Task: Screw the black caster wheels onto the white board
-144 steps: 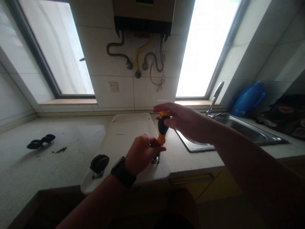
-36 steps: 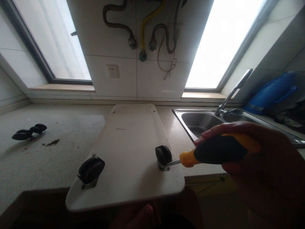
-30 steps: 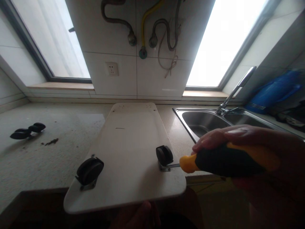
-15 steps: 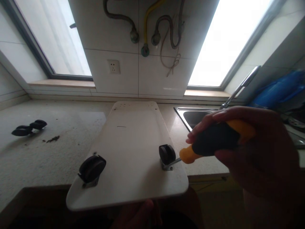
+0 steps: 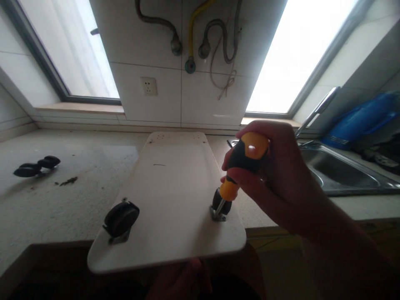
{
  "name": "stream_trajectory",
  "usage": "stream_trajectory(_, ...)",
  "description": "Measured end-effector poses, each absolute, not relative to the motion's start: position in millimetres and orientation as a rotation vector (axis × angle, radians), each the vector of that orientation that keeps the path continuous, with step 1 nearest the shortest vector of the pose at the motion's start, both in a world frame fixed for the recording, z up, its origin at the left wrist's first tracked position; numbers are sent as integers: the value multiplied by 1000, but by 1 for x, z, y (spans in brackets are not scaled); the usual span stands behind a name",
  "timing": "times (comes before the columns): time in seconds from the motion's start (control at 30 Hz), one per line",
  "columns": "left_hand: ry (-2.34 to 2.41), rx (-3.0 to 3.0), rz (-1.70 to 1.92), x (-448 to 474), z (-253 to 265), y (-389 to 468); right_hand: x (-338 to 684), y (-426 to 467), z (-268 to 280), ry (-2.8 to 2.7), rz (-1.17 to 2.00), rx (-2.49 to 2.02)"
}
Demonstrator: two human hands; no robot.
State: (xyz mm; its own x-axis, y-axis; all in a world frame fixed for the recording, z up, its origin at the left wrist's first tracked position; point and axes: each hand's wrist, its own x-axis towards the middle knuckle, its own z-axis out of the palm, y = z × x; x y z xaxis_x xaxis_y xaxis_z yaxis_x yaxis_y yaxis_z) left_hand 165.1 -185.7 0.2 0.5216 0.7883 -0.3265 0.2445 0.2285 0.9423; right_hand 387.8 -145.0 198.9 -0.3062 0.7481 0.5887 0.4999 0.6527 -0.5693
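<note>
1. At the near R corner of the white board [image 5: 175, 187], a yellow-and-black screwdriver [image 5: 242, 158] is held tilted, its shank slanted down to the metal base plate [image 5: 221, 218] of the R caster [image 5: 227, 207]; whether a screw is met by the tip can't be made out.
2. Screwdriver handle is clamped in the R hand [image 5: 281, 166], w/ thumb and fingers wrapped round the grip and the rounded yellow butt left exposed.
3. R caster, black, is partly covered by the handle's yellow collar.
4. Nr the opp. front corner, the L caster [image 5: 121, 218], also black, is seen mounted on the board.
5. Below the board's near edge, the L hand [image 5: 187, 275] is caught in deep shadow; whether it's closed on anything can't be told.
6. Board is laid lengthwise on the speckled counter [image 5: 93, 166], its near end extended past the front edge; small holes are shown at the far corners.
7. Well off to L, 2 loose black casters [image 5: 28, 169] are pictured w/ dark debris [image 5: 69, 181] just beside.
8. To R, a steel sink [image 5: 362, 192] is partly blocked by the R hand; faucet [image 5: 318, 110] and blue jug [image 5: 359, 121] are seen behind.
9. Wall socket [image 5: 149, 86] and yellow pipe [image 5: 191, 37] are framed b/w 2 bright windows [image 5: 306, 50].
</note>
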Motion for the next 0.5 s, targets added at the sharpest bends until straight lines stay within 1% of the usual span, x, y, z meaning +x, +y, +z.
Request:
stream_trajectory(0.3, 949, 1349, 483, 169, -1, -184, 388, -136, 207, -2111, 444, -877)
stream_trajectory(0.5, 944, 1357, 481, 169, 1, -184, 378, -140, 204, -2054, 457, -877)
